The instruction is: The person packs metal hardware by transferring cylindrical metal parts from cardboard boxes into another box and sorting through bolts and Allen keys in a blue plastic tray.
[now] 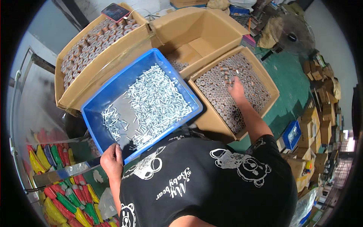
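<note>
Copper-sided cylinders [215, 85] with pale ringed ends fill the right-hand carton [210, 126] in the head view, most set upright in close ranks, which probably saves room and leaves each end easy to pick at. The right hand [236, 90] reaches over them, fingers bent and pointing away from the body, beside a few pieces that lie loose on top; whether the fingertips grasp one cannot be told.

The left hand [112, 160] is at the near left corner of the blue plastic bin [113, 90], thumb laid along curled fingers, just beside loose silvery metal pins [159, 98]. Whether it holds a pin or only rests at the rim is not clear. The pins lie in two heaps, a large one and a small one nearer the left wall, with bare bin floor between; the small heap may be drawn aside to suit that hand.

The bin sits tilted toward the body, presumably for short reach. Beyond it, the left-hand carton [109, 59] holds more cylinders in rows, with a phone [115, 12] at its far edge, perhaps out of the way. The middle carton [204, 26] has only a few cylinders at its near end.
</note>
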`<action>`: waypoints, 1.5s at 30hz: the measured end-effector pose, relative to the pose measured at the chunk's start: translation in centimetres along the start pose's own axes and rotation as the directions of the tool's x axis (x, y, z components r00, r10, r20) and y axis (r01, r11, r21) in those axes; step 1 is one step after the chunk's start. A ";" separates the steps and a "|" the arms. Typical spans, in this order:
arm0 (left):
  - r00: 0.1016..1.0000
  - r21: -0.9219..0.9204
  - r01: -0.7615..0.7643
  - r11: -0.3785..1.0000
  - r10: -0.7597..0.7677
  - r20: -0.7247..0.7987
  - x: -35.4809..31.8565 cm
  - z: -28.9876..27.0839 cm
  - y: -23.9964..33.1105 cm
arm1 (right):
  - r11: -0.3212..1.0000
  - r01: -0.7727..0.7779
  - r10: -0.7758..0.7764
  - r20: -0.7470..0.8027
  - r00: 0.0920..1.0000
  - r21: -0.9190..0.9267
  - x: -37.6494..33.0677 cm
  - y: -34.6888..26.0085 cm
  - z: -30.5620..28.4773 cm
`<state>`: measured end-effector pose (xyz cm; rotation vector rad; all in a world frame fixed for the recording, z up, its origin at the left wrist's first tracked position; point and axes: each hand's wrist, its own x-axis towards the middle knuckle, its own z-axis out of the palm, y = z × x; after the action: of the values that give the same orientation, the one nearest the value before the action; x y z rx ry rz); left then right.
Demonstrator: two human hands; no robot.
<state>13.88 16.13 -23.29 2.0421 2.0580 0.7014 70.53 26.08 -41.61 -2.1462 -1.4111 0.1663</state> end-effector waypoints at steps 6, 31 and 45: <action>0.998 0.020 -0.053 0.998 0.053 0.023 1.1 0.4 0.0 | 0.786 0.303 -0.259 -0.158 0.953 0.538 7.0 5.0 -2.8; 0.996 0.112 0.026 0.993 -0.035 0.077 1.9 -0.7 0.7 | 0.439 0.898 -0.373 0.912 0.172 0.010 24.5 -13.2 34.3; 0.994 0.051 -0.106 0.993 0.108 -0.033 1.6 -0.7 -0.7 | 0.535 -0.371 -0.512 0.640 0.573 0.759 25.5 -28.7 -0.7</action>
<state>12.84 17.53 -22.62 2.1964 2.0168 0.7170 58.79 56.51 -21.31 -1.0580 -1.3686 1.6895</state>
